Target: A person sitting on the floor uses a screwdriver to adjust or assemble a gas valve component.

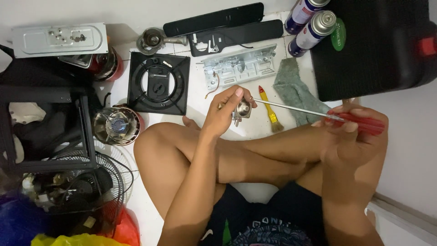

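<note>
The person sits cross-legged on the floor [200, 98], work raised over the knees. The left hand [226, 111] has its grip closed about a small metal valve part [242, 109], pinched between thumb and fingers with its open face turned toward three o'clock, apparently so the tool can enter. The right hand [350, 136] is wrapped firmly on the red handle of a screwdriver [314, 112]; the long shaft runs level toward nine o'clock and its tip meets the part. Just beyond, at twelve o'clock of the part, lie a yellow-handled brush [269, 109], a grey rag [293, 89] and a metal bracket plate [240, 68]. Further, at ten o'clock, sit a square black burner frame [136, 98] and a round burner head [117, 126]. Two gas canisters [314, 27] stand at one o'clock beside a black case [373, 50]. A fan grille [109, 182] crowds the eight o'clock side. Nothing lies between hands.
</note>
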